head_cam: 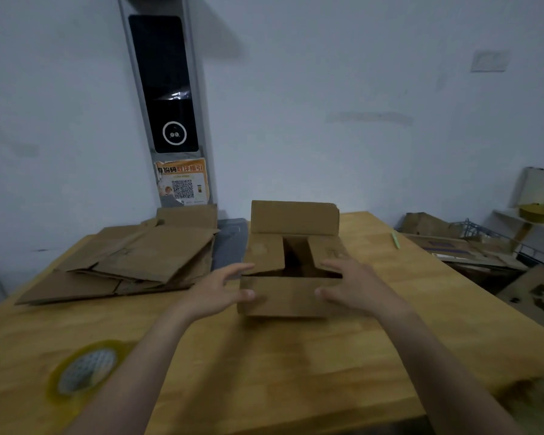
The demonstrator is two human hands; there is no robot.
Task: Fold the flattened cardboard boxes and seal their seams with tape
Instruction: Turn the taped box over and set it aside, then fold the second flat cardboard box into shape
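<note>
A small brown cardboard box (pixel 283 296) stands upright in the middle of the wooden table (pixel 296 365). Its two side flaps are folded inward, the far flap stands up and the near flap hangs toward me. My left hand (pixel 220 290) is at the box's left front corner with fingers spread, thumb near the near flap. My right hand (pixel 352 287) is at the right front corner, fingers spread over the right flap. Whether either hand touches the box is blurred. A stack of flattened cardboard boxes (pixel 139 262) lies at the back left. A roll of clear tape (pixel 85 370) lies near the front left.
A tall grey device with a dark screen (pixel 167 98) leans on the wall behind the stack. A grey tray (pixel 230 243) lies between stack and box. A green pen (pixel 395 240) rests at the table's right edge. More cardboard and a wire rack (pixel 484 246) sit on the floor right.
</note>
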